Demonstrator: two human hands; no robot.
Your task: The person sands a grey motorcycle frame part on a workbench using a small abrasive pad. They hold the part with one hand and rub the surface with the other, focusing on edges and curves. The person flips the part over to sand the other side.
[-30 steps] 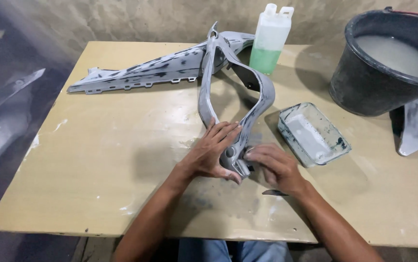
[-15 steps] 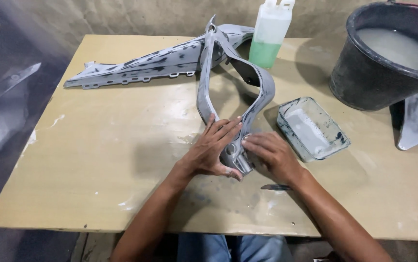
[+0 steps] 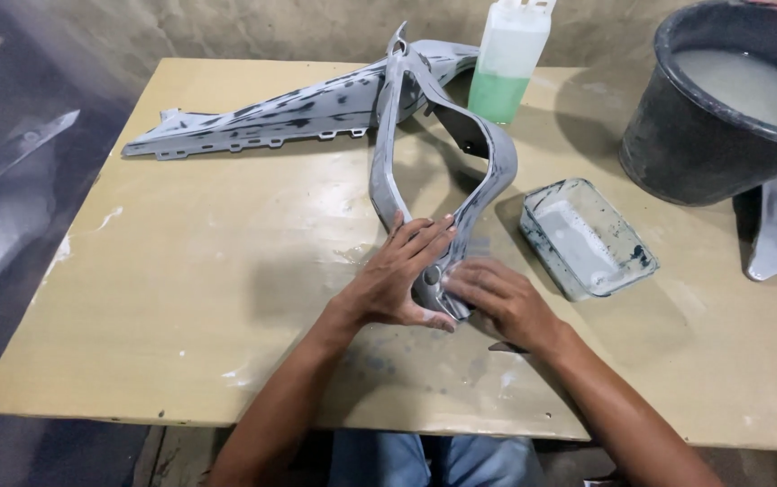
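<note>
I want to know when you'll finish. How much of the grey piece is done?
The grey looped panel looks dull and scuffed nearly all over, so much seems rubbed already. Both the left hand and the right hand press on its near tip, beside the wet tray. The long grey panel behind shows dark patches, perhaps unfinished.

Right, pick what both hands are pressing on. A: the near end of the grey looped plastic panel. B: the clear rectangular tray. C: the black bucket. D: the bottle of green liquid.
A: the left hand and right hand both grip the grey looped plastic panel at its near end; the tray lies untouched beside them.
</note>
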